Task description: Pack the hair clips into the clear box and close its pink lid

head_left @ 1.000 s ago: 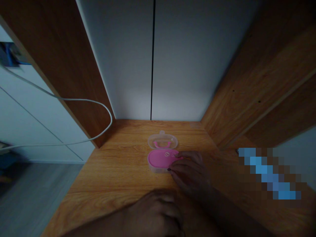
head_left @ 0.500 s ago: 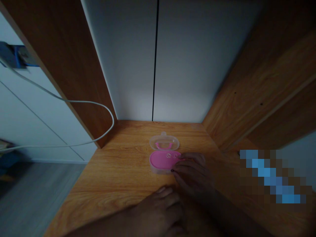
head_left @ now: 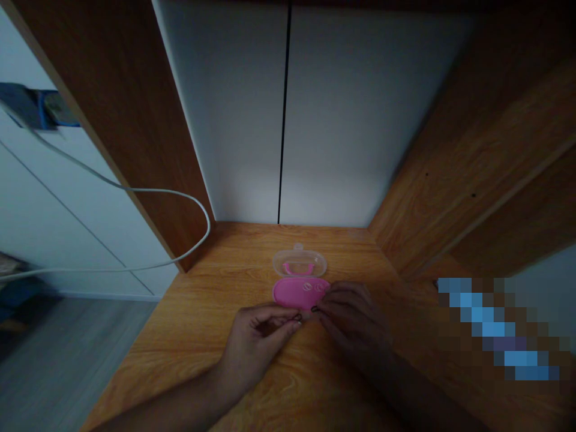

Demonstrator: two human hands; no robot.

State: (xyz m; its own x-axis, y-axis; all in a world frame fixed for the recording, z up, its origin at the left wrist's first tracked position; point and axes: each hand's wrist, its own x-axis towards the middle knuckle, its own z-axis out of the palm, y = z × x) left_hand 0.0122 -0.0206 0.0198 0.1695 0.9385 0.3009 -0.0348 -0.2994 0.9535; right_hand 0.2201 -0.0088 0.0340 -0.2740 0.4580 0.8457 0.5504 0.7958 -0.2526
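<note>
A small open case lies on the wooden desk: a pink base with two small round things in it, and behind it a clear lid folded back. My right hand rests at the base's right front corner, fingers curled against its edge. My left hand has its fingers pinched together just in front of the base, its fingertips almost meeting those of the right hand. A tiny dark thing shows between the left fingertips; I cannot make out what it is.
The desk sits in a niche with a white back wall and brown wooden side panels. A white cable loops in the air at the left from a blue plug. A blurred blue patch covers the right edge.
My left hand has come forward from the near edge of the desk to the front of the pink base and pinched its fingers. My right hand has stayed at the case.
</note>
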